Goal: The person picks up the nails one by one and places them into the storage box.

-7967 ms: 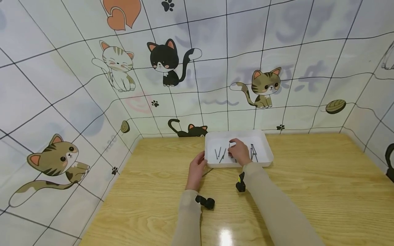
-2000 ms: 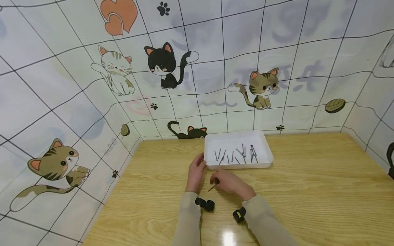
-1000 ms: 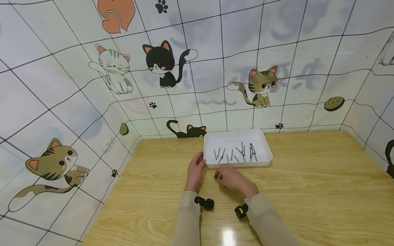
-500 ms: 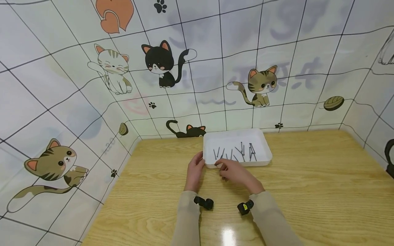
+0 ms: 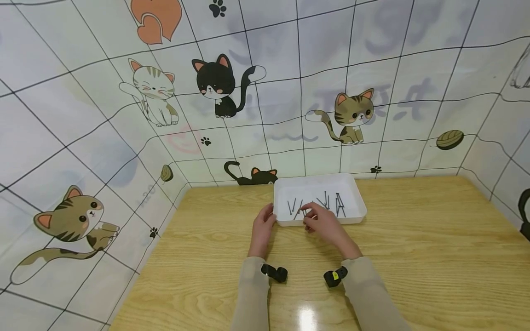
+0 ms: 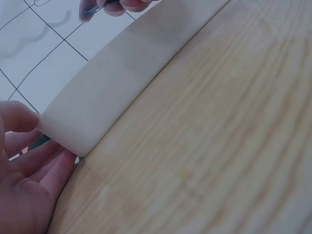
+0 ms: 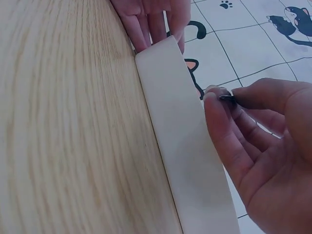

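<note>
Near the far edge of the table lies a shallow white tray with several thin dark screws inside. My left hand grips the tray's left front corner; the left wrist view shows the thumb by the rim and the fingers against the end wall. Over the front rim, my right hand pinches one dark screw between thumb and fingertips, with the other fingers loosely bent. Most of that screw's length is hidden in the right wrist view. Part of the screws in the tray are covered by the right hand.
The wood-grain table extends to both sides and in front of the tray. A wall covering with cat drawings and grid lines stands close behind the tray. At the right edge is a partly visible black shape.
From in front of the tray, my right hand has risen forward and slightly right over the front rim, still pinching the screw. The left hand stays at the tray's corner.
</note>
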### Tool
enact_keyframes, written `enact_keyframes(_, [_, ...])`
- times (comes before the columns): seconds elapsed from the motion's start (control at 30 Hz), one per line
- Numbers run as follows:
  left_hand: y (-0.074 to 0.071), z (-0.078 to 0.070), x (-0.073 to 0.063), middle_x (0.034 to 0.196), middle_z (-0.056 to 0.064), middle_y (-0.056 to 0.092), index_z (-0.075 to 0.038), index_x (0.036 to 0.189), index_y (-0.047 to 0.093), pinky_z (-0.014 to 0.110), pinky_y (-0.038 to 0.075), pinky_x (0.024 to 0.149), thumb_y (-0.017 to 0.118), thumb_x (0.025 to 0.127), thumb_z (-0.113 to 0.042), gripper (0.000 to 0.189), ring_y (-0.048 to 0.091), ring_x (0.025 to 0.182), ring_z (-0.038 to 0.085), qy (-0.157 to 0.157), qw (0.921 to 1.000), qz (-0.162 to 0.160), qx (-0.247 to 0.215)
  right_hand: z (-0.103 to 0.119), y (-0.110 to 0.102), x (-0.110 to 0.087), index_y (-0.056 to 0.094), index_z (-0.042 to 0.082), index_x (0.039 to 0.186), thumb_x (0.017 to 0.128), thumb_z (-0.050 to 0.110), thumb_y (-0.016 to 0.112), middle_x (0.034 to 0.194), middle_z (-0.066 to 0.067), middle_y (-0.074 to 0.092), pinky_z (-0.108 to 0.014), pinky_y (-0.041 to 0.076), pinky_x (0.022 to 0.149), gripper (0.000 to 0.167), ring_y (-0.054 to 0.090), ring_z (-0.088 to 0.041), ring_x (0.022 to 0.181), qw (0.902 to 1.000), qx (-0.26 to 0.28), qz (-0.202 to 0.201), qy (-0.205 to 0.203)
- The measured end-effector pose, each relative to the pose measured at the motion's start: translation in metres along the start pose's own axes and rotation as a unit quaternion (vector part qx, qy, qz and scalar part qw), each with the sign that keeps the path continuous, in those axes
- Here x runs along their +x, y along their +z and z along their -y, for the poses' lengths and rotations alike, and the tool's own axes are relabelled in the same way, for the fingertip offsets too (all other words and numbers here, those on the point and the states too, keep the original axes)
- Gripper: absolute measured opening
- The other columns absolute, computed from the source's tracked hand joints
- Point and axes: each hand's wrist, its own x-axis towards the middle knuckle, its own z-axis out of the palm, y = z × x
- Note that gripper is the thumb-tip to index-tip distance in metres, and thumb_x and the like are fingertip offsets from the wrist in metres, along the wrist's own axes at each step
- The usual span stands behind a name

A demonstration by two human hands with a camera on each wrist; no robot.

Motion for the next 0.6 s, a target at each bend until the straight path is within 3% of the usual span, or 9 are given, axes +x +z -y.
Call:
enact_keyframes(0.17, [0.001, 0.011, 0.005, 0.132, 0.003, 0.045, -0.014, 0.133, 0.043, 0.036, 0.032, 0.098, 0.048, 0.091, -0.014, 0.042, 0.042, 0.119, 0.017, -0.002, 0.9999, -0.01, 0.009, -0.003, -0.005, 0.0, 0.048, 0.011, 0.122, 0.089, 0.013, 0.052, 0.094, -0.016, 0.06, -0.038, 0.051, 0.066, 0.033, 0.061, -0.027, 0.076, 0.9993, 0.035, -0.014, 0.002])
enact_keyframes(0.6, [0.002, 0.011, 0.005, 0.129, 0.002, 0.048, -0.014, 0.131, 0.046, 0.035, 0.033, 0.097, 0.049, 0.09, -0.017, 0.042, 0.043, 0.117, 0.013, -0.013, 0.9997, -0.018, 0.009, -0.015, -0.023, -0.001, 0.042, 0.008, 0.129, 0.09, 0.011, 0.051, 0.102, -0.022, 0.057, -0.04, 0.05, 0.072, 0.04, 0.061, -0.029, 0.083, 0.9953, 0.08, -0.054, 0.013])
